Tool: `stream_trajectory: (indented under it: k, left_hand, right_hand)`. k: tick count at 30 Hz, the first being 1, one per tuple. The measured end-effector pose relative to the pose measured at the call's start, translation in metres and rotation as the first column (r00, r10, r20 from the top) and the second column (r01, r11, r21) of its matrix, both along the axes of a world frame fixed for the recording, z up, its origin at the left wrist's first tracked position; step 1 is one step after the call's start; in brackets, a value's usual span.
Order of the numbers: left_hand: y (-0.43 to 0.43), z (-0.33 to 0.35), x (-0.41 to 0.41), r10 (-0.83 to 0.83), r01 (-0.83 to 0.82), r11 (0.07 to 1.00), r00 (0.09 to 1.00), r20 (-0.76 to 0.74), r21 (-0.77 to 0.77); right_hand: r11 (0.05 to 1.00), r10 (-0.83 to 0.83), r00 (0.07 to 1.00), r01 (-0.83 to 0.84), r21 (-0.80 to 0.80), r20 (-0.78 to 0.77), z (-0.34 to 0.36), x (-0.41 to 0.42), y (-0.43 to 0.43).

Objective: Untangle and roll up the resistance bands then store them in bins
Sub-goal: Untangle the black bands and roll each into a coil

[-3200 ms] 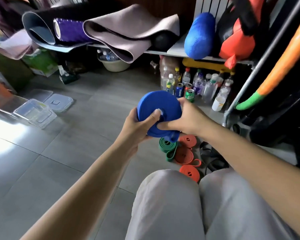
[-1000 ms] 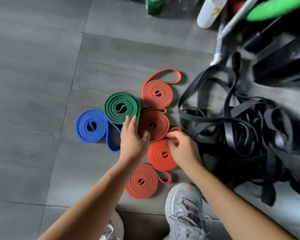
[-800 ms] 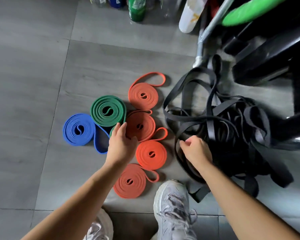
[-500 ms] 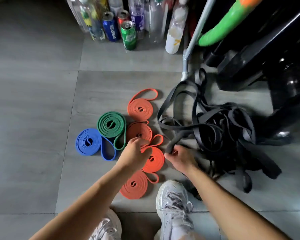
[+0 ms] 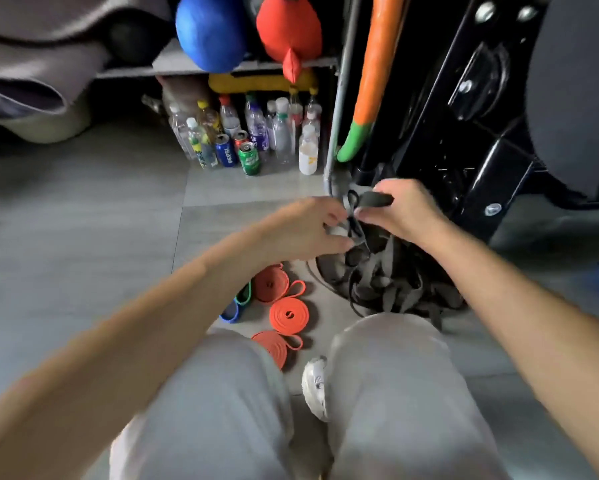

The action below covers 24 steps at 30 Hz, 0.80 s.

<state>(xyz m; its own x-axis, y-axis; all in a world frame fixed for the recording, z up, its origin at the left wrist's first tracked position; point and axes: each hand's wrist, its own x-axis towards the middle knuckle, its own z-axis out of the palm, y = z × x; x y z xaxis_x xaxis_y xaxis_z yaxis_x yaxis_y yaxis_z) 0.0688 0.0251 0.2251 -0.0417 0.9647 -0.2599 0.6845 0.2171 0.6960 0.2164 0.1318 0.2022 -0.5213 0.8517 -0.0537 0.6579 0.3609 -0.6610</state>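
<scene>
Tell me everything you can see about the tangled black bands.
The black bands are flat, matte, rubbery-looking straps snarled in a loose heap on the grey floor, right of the rolled orange bands. Strands rise from the heap to both hands: the right hand pinches a wide folded loop, the left hand pinches thinner strands just below it. The person's knee hides the near edge. Blur hides how many bands there are.

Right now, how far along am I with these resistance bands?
Done: three orange rolls lie coiled on the floor, green roll and blue roll partly hidden. In hand: left hand and right hand pinch strands of the black tangle. Left: untangling it; no bin in view.
</scene>
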Motion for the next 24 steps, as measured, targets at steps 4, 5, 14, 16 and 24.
stream_trajectory:
  k: [4, 5, 14, 16, 24]
  left_hand:
    - [-0.015, 0.032, 0.024, 0.094, -0.09, 0.983, 0.995, -0.015, 0.159]
    - [-0.02, 0.037, 0.027, 0.131, -0.139, 0.966, 0.99, 0.049, 0.219]
    - [-0.054, 0.051, 0.037, 0.26, -0.321, 0.893, 0.94, 0.22, 0.316]
    - [-0.062, 0.061, 0.029, 0.301, -0.412, 0.863, 0.885, 0.356, 0.293]
    - [-0.098, 0.078, -0.008, 0.335, -0.712, 0.658, 0.568, 0.752, 0.244]
  right_hand:
    - [0.989, 0.007, 0.986, 0.017, 0.146, -0.164, 0.079, 0.01, -0.02]
    - [0.99, 0.019, 0.977, 0.012, 0.14, -0.214, 0.094, 0.014, -0.029]
    - [0.967, 0.182, 0.886, -0.239, -0.084, -0.426, 0.102, 0.018, -0.086]
    - [0.942, 0.197, 0.89, -0.288, -0.172, -0.41, 0.082, 0.02, -0.089]
    - [0.928, 0.192, 0.956, -0.251, -0.274, -0.224, -0.043, 0.007, -0.118]
